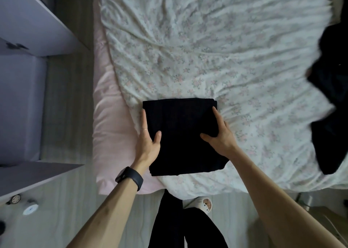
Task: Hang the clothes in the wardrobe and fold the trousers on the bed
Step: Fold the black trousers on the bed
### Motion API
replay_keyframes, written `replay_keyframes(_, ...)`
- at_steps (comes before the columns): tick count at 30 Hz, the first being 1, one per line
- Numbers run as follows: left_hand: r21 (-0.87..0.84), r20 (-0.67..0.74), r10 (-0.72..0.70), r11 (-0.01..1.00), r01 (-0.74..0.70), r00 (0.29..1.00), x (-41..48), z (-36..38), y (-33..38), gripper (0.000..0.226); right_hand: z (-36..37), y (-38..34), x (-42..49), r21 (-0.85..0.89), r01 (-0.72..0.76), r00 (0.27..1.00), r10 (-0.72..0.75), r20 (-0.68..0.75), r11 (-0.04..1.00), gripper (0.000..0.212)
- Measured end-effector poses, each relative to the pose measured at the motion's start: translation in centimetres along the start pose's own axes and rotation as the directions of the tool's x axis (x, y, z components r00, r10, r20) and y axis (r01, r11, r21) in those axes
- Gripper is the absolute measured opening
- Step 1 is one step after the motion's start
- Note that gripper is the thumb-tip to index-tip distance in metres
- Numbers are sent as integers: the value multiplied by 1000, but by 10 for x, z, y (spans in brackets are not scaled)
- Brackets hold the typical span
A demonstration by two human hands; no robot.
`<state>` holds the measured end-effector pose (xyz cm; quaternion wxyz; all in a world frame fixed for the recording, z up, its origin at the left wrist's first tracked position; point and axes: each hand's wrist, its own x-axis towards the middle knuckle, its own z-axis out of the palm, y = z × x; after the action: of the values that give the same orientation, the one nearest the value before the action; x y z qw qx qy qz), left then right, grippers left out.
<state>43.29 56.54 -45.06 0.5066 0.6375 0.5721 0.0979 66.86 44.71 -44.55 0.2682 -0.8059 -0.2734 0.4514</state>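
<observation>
Left hand (148, 139) and right hand (219, 135) clasp opposite side edges of the folded trousers (180, 140), thumbs on top. The trousers lie flat near the front edge of the bed (188, 40). They are almost square, so the long axis is unclear. Farther right, a dark clothes pile (331, 101) rests on the bed.

Black trousers (180, 135) lie folded into a flat, neat rectangle on the bed (207, 50), at 6 o'clock on its flowered sheet. The left hand (148, 140) and right hand (218, 136) grip the trousers' side edges. At 3 o'clock lies a dark crumpled heap (331, 97), blurred, probably more clothes.
</observation>
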Motion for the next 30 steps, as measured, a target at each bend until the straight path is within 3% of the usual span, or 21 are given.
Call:
replay_keyframes(2, -113, -11, 0, 994, -2, 1000, -4, 4, -2, 99, 1, 4, -4, 55, 12, 1000, -12, -9, 998, 100)
replay_keyframes(5, -365, 29, -134, 921, 135, 991, -3, -1, -9, 107, 5, 4, -7, 180, 4, 1000, 1, -28, 984, 97)
replay_keyframes(8, -522, 163, -229, 806, 281, 960, 6, -13, -15, 99, -1, 6, -6, 368, -68, 997, 75, -5, 927, 85)
replay_keyframes(10, -568, 299, -218, 742, 357, 929, 11, -22, -21, 88, -14, 10, -6, 497, -186, 982, 146, 117, 848, 73)
replay_keyframes(13, -579, 459, -197, 673, 460, 866, 19, -34, -29, 78, -37, 14, 1, 521, -322, 923, 141, 357, 791, 61)
replay_keyframes(16, -542, 521, -208, 669, 509, 828, 25, -41, -31, 81, -45, 16, 12, 479, -383, 859, 113, 500, 790, 64)
replay_keyframes(23, -469, 588, -231, 684, 559, 775, 30, -53, -42, 69, -44, 20, 27, 519, -458, 832, 143, 536, 722, 56)
replay_keyframes(30, -444, 450, -303, 740, 505, 840, 29, -43, -35, 62, -45, 25, 34, 514, -384, 869, 113, 482, 767, 51)
